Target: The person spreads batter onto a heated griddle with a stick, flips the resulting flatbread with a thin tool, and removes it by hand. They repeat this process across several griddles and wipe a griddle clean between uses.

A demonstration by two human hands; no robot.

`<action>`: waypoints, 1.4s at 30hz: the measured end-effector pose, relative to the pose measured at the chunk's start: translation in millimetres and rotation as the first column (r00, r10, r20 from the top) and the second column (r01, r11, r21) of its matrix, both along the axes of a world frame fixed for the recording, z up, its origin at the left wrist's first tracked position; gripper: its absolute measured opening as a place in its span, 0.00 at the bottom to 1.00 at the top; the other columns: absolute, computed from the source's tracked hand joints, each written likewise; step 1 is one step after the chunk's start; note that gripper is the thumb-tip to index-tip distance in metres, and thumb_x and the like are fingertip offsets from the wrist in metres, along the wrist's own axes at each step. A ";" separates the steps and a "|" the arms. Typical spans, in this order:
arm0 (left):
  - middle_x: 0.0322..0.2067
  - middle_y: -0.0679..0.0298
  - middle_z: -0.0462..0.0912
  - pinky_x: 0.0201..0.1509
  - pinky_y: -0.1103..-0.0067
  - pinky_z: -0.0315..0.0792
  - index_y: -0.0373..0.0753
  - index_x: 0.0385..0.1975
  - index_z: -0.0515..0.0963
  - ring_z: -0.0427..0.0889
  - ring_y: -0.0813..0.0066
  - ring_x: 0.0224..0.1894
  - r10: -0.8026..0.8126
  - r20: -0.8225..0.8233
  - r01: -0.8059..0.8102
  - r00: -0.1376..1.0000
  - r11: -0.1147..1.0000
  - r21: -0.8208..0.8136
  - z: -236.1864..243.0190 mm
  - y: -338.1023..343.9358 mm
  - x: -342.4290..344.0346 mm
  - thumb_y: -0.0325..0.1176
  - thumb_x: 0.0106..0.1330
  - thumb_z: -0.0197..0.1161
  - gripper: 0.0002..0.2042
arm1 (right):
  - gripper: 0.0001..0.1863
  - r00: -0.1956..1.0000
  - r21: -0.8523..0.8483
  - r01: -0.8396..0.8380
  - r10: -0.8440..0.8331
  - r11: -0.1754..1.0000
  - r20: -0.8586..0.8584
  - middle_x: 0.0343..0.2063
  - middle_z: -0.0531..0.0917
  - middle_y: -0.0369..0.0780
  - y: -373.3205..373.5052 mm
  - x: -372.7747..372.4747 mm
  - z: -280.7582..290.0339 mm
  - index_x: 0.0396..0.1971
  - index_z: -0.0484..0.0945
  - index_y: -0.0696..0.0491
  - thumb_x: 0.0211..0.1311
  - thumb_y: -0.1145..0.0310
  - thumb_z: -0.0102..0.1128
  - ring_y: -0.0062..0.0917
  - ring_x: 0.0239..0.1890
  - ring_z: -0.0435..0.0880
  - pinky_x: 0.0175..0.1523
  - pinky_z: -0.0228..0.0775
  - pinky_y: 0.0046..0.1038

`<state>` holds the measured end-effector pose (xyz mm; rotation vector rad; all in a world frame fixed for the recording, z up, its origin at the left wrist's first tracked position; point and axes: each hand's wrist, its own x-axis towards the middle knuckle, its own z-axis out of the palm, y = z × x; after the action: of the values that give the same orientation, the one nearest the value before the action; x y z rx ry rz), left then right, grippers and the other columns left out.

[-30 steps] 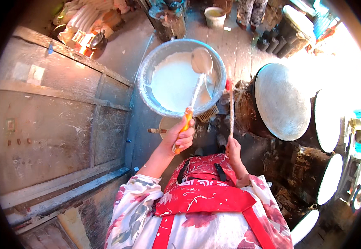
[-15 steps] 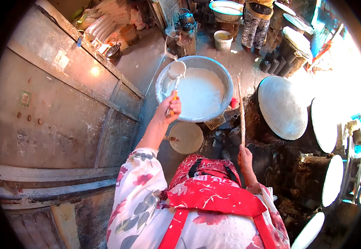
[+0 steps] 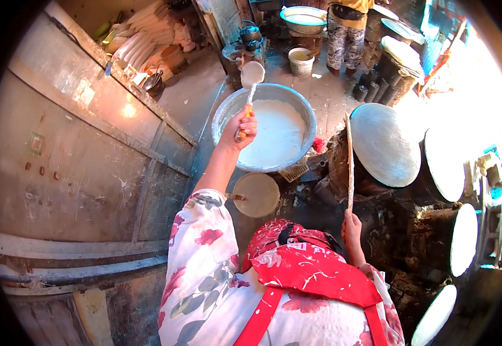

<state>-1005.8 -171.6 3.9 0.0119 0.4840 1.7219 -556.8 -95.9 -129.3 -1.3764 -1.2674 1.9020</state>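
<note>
A person in a floral-sleeved top grips the orange handle of a white-smeared, round-bowled ladle [image 3: 253,75] in a closed left hand [image 3: 241,128], above the left side of a wide, round, grey-blue basin [image 3: 280,94] of smooth white liquid [image 3: 274,138] on the floor. The ladle's long axis points away from the body, tipped slightly right, its bowl appearing at the basin's far rim; whether the two touch cannot be told. The basin lies ahead and rightward of the left hand, the nearer one. The right hand [image 3: 352,230] closes around a long, thin, pale wooden stick [image 3: 350,167], pointing forward beside the left edge of a round, pale-topped stove [image 3: 385,145].
</note>
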 end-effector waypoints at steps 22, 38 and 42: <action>0.17 0.71 0.65 0.14 0.84 0.61 0.39 0.35 0.65 0.64 0.86 0.12 -0.131 -0.632 -0.105 0.763 0.941 -0.322 57.4 135.6 123.4 0.44 0.68 0.54 0.13 | 0.15 0.995 -0.026 0.052 -0.054 0.998 -0.087 0.12 0.61 0.27 87.4 81.4 -0.1 0.30 0.73 0.51 0.67 0.54 0.52 0.10 0.10 0.56 0.13 0.46 0.16; 0.21 0.69 0.71 0.15 0.87 0.63 0.34 0.46 0.69 0.67 0.86 0.13 -0.564 -0.741 0.383 0.364 0.816 -0.433 25.0 250.6 358.7 0.30 0.63 0.58 0.14 | 0.17 0.905 0.304 0.391 -0.424 0.869 0.047 0.15 0.69 0.31 146.9 140.6 1.3 0.55 0.70 0.51 0.69 0.65 0.43 0.14 0.10 0.65 0.14 0.58 0.19; 0.21 0.69 0.72 0.15 0.84 0.62 0.32 0.46 0.70 0.67 0.85 0.12 -0.487 -0.867 0.271 0.103 0.853 -0.447 -21.0 280.9 403.8 0.30 0.61 0.60 0.15 | 0.19 0.878 0.395 0.372 -0.457 0.840 0.143 0.17 0.70 0.32 159.6 146.3 -23.0 0.58 0.68 0.49 0.68 0.67 0.44 0.15 0.12 0.68 0.16 0.62 0.21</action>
<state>-602.1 109.3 -17.1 1.1184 1.4524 0.8879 -410.5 63.7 -152.3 -1.5508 -1.2162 1.1746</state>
